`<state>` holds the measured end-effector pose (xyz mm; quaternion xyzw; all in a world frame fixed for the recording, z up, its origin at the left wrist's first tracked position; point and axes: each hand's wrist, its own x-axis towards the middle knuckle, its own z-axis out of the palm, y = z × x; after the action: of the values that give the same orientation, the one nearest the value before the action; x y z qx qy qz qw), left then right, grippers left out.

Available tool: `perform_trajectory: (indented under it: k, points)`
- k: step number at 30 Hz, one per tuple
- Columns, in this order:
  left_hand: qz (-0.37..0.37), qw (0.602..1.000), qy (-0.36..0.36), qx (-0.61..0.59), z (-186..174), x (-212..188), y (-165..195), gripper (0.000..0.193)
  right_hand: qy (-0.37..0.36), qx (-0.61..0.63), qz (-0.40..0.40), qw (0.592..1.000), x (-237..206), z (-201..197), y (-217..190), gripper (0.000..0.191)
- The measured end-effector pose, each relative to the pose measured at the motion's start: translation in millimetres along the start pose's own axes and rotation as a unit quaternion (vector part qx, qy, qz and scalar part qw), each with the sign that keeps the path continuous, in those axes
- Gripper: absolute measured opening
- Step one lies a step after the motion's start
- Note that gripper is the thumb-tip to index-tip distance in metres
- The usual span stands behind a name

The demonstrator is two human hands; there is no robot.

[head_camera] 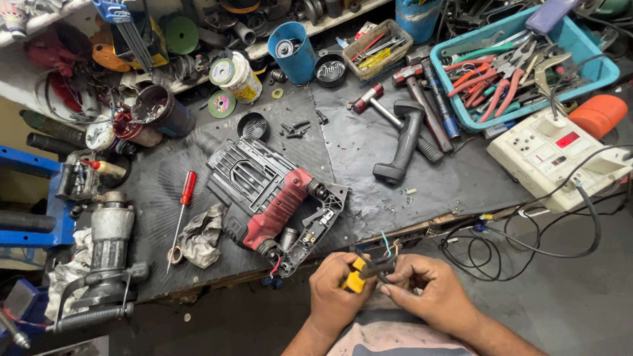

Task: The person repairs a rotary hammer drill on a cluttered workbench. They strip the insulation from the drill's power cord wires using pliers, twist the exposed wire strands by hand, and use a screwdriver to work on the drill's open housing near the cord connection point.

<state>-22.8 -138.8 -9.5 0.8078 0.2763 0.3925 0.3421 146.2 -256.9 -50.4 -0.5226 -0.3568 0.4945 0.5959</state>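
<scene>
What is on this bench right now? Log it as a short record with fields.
left hand: grips a yellow-handled tool
right hand: pinches thin wires near the tool's tip
nearest thing: opened red and black power tool on the bench
beside it: red-handled screwdriver, crumpled rag
far right: blue tray of pliers, white socket board

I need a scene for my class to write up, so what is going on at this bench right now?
A person sits at a cluttered black workbench. The left hand holds a small yellow-handled tool, and the right hand pinches thin coloured wires against it. Just beyond the hands lies an opened red and black power tool with its insides exposed. A red-handled screwdriver and a crumpled grey rag lie to its left.
</scene>
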Motion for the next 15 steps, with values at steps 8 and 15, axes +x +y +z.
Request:
perform_trajectory:
  k: [8,15]
  points:
    - [-0.283,0.935,-0.16,-0.143,4,-10,-10,0.026,0.016,-0.029,0.076,0.997,4,0,-2,0.013]
    - [-0.276,0.933,-0.198,-0.12,5,-17,-14,0.017,0.02,-0.043,0.086,0.995,4,-2,0,0.011]
